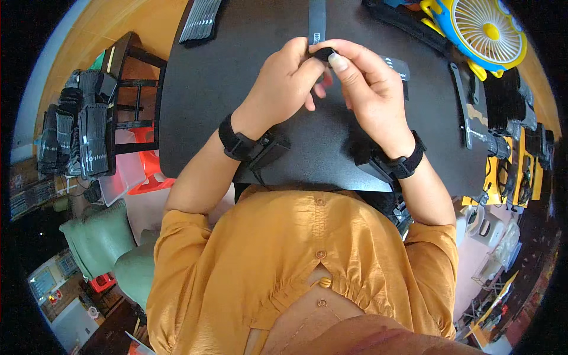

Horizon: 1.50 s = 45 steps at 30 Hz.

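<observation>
Above the middle of the black table [213, 106], my two hands meet at a small loop of black strap [323, 54]. My left hand [283, 83] is closed on its left side, with some lower fingers blurred. My right hand [378, 94] pinches the strap's other side between thumb and index finger. A flat dark grey strap [318, 21] with pale print runs from the far edge down to my fingers; whether it joins the loop is hidden. Another grey piece with pale marks [399, 68] shows just past my right hand.
A neat stack of grey strips [200, 22] lies far left on the table. At far right stands a blue and yellow fan [490, 32]; near it lie a black fabric piece [408, 26] and a long dark strap [461, 106]. Bundled straps [92, 130] hang left beyond the table.
</observation>
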### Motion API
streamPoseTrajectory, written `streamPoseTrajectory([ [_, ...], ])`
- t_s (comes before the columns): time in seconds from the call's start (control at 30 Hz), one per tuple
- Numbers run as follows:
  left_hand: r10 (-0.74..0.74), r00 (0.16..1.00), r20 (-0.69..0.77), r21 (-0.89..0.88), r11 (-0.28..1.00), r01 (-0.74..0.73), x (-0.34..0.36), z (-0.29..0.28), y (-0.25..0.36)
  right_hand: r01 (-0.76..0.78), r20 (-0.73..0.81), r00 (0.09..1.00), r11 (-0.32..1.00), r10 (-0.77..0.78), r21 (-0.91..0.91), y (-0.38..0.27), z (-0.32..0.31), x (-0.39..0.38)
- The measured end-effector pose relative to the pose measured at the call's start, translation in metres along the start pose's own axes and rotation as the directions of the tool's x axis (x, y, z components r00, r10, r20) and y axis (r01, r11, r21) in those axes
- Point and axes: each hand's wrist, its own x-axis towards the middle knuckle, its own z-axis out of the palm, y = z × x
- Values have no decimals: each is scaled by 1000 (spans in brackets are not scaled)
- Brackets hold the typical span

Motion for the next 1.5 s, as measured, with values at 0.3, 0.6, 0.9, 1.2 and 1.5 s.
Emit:
streamPoseTrajectory([
  [0.3,30,999,32,13,999,-31,-10,6,20,156,-196,973,974,-123,163,-9,-2,4],
  [0.6,-117,992,-43,294,948,125,-49,-88,-11,343,-597,802,827,-11,445,-32,-217,18],
  [0.9,301,953,-31,979,200,-31,-45,-91,8,135,-185,978,966,-95,220,-38,-106,0],
  [1.2,-352,756,552,139,933,332,-16,-25,20,-46,-36,998,961,58,274,-27,-51,-18],
  [1.5,-243,878,412,112,970,216,-5,-7,9,-166,-120,976,979,181,121,-13,-73,-21],
])
